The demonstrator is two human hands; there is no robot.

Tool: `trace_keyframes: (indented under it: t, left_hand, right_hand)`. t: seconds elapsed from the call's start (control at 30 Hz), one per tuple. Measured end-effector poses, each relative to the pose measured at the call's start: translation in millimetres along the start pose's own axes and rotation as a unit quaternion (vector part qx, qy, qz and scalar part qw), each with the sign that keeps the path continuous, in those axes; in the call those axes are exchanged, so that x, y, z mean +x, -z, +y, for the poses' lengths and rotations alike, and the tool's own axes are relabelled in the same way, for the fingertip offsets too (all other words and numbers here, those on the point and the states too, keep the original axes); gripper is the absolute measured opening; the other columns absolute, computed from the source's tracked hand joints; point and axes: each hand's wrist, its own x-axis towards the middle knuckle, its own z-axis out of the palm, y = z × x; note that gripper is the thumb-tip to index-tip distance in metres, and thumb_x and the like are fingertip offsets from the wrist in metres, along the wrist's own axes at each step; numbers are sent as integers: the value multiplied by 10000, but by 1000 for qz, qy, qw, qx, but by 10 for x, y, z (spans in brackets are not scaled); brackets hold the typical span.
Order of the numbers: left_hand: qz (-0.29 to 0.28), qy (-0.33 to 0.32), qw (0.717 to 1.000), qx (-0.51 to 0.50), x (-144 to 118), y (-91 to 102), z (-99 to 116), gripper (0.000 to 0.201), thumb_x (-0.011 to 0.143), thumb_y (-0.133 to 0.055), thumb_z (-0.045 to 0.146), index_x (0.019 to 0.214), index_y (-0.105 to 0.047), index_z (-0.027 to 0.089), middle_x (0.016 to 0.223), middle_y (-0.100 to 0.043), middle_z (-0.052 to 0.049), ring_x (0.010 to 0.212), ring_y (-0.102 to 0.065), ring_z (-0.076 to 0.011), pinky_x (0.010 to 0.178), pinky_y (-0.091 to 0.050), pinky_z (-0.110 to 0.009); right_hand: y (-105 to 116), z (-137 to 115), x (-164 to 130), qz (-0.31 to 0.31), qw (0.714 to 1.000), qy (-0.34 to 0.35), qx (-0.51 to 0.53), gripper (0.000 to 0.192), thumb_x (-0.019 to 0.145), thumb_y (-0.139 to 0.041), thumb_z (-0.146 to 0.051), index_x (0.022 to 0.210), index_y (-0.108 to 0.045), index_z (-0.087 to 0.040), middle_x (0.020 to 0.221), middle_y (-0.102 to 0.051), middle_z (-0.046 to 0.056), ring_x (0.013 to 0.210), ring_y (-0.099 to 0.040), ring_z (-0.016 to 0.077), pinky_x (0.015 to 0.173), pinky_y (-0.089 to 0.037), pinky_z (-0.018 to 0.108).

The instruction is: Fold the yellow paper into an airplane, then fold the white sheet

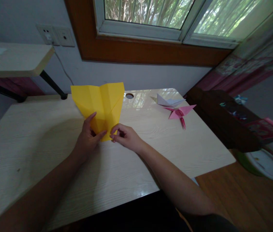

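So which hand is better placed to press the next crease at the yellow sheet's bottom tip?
Probably right. The right hand pinches the folded yellow paper sheet right at its bottom tip, while the left hand holds the sheet slightly higher, steadying it above the pale wooden table.

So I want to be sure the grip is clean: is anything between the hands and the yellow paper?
Nothing visible. The left hand and right hand both pinch the yellow paper directly at its lower tip; the pink origami lies apart, to the right.
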Motion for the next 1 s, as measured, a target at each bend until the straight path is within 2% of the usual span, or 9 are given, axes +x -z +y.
trace_keyframes:
  t: [0.1,0.17,0.3,0.43,0.6,0.7,0.83,1.0]
  left_hand:
    - [-12,37,998,-49,-7,1,-1,878,826,-770,342,1545,-268,313,980,-692,-34,789,-714,-206,666,-603,-328]
    - [-11,48,997,-62,-6,5,1,864,813,-782,323,1529,-297,302,910,-699,-14,749,-716,-199,643,-593,-307]
    - [-14,38,995,-93,5,3,15,818,813,-771,316,1492,-319,267,985,-734,-29,849,-734,-195,742,-594,-310]
    - [-19,46,995,-81,4,0,23,811,822,-755,330,1494,-309,247,1025,-741,-46,897,-732,-197,792,-583,-320]
    - [-41,55,994,-89,-5,10,14,825,820,-765,371,1495,-307,252,1097,-731,-73,948,-728,-214,829,-589,-350]
    - [-49,63,993,-83,0,17,15,820,822,-763,385,1495,-314,251,1106,-730,-74,950,-727,-218,829,-591,-356]
    - [-41,60,997,-30,5,33,18,679,822,-751,424,1413,-475,236,1096,-731,-69,964,-717,-228,825,-588,-356]
    - [-32,60,998,14,-7,71,54,383,832,-744,450,1130,-687,216,1054,-730,-46,938,-700,-210,825,-570,-330]
  right_hand:
    - [4,-28,-14,-11,999,11,-29,182,927,-659,-364,971,-615,-193,719,-620,-32,597,-506,93,561,-381,217]
    - [4,-37,-21,-17,998,26,-46,187,923,-663,-371,955,-631,-190,739,-606,-26,622,-514,97,576,-397,219]
    - [-4,-21,-28,-36,995,56,-74,202,891,-709,-360,993,-653,-195,779,-627,-16,667,-559,104,620,-447,224]
    - [-15,-4,-33,-53,991,81,-89,165,897,-693,-295,1033,-662,-207,815,-638,-10,688,-585,107,660,-477,233]
    - [-14,11,-35,-45,990,77,-109,324,884,-646,-190,1205,-630,-230,826,-635,-16,677,-570,112,652,-468,233]
    - [8,24,-28,-24,987,85,-134,279,898,-626,-182,1171,-655,-232,822,-640,-13,685,-559,116,665,-461,235]
    - [50,24,-22,-12,984,95,-148,184,915,-632,-204,1085,-699,-222,808,-663,-8,681,-579,109,677,-462,230]
    - [67,20,-23,27,989,76,-127,182,938,-614,-250,1091,-709,-221,791,-707,-4,687,-644,109,688,-491,228]
